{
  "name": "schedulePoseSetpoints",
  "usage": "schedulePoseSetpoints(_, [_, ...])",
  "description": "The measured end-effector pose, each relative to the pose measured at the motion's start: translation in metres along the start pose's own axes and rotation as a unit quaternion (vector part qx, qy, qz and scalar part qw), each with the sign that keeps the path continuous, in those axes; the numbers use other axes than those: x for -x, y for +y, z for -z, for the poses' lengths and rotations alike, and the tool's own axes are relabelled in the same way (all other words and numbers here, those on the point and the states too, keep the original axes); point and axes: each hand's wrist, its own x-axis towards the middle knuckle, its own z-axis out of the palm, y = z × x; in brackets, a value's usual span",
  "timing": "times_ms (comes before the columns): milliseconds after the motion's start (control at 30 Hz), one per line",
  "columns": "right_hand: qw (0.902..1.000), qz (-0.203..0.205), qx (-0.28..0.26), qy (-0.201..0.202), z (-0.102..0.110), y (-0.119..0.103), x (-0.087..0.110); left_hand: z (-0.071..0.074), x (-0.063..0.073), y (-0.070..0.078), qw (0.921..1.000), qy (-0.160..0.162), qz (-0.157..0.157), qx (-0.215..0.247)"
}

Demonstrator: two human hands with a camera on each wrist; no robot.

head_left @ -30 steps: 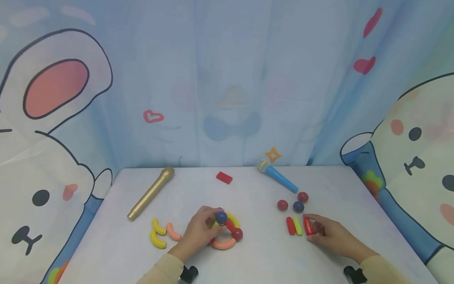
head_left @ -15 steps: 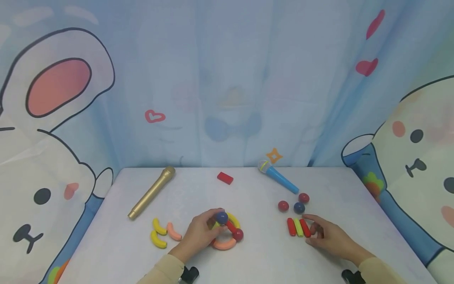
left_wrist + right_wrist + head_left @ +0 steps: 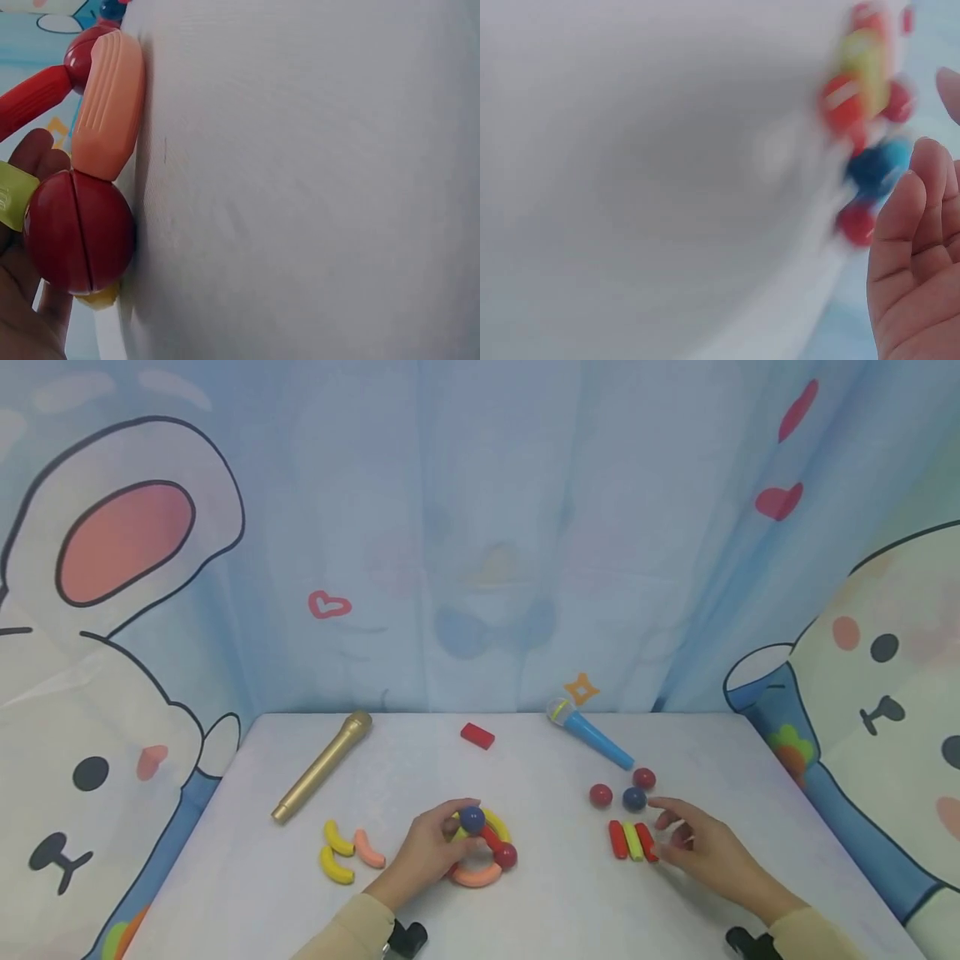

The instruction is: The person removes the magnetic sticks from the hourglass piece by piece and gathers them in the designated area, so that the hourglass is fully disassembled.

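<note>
While the ball-and-stick assembly point(image 3: 491, 837) is gripped by the left hand point(image 3: 424, 852) near the middle of the table point(image 3: 555, 902), nothing is seen held by the right hand point(image 3: 707, 850), whose parted fingers are poised beside the loose blue ball point(image 3: 634, 799) and a red stick point(image 3: 646, 841). The selecting of a part seems to be in hand; next, a loose piece probably needs to be pinched and joined on.

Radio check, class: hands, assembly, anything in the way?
Left hand holding ball-and-rod assembly. Right hand empty, near loose blue ball. Head view: left hand hides part of assembly.
</note>
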Motion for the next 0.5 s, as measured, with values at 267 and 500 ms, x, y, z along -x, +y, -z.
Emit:
schedulePoseSetpoints(267, [0.988,0.1,-0.09,-0.075,-0.037,-0.105,-0.042,-0.002,-0.006,-0.003,0.9983,-0.01,-0.005,0.058])
schedulePoseSetpoints(500, [0.9654,0.197,-0.104,-0.136,-0.077,-0.164,-0.056,-0.005,-0.009,-0.008,0.9983,-0.011,-0.028,0.05])
